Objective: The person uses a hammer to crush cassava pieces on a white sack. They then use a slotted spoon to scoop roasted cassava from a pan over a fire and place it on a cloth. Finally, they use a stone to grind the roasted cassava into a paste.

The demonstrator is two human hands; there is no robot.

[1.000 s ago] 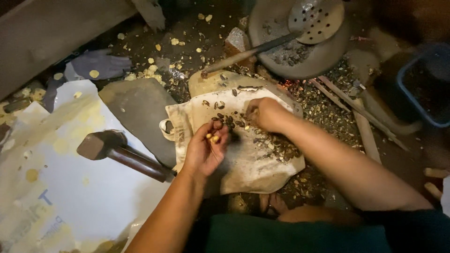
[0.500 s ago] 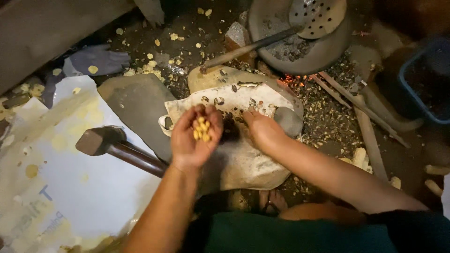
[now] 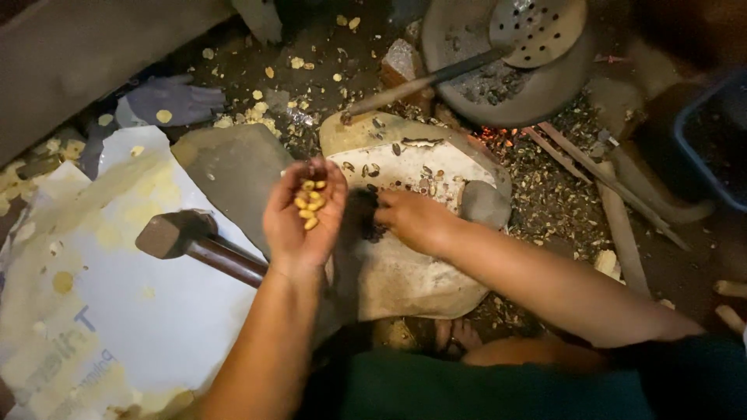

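The fingers (image 3: pixel 336 183) of the left hand (image 3: pixel 303 218) curl half open under yellow kernels (image 3: pixel 310 204), which could spill if it tips, while the right hand (image 3: pixel 412 222) lies flat, holding nothing, on the shell bits (image 3: pixel 372 225).

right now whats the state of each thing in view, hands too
left hand: open, palm up, cupping kernels
yellow kernels: heaped loose in the left palm
right hand: palm down, fingers on dark shell bits
white cloth: spread over the stone, strewn with shells
hammer: lying flat, unheld
perforated ladle: resting in the dark pan
embers: glowing
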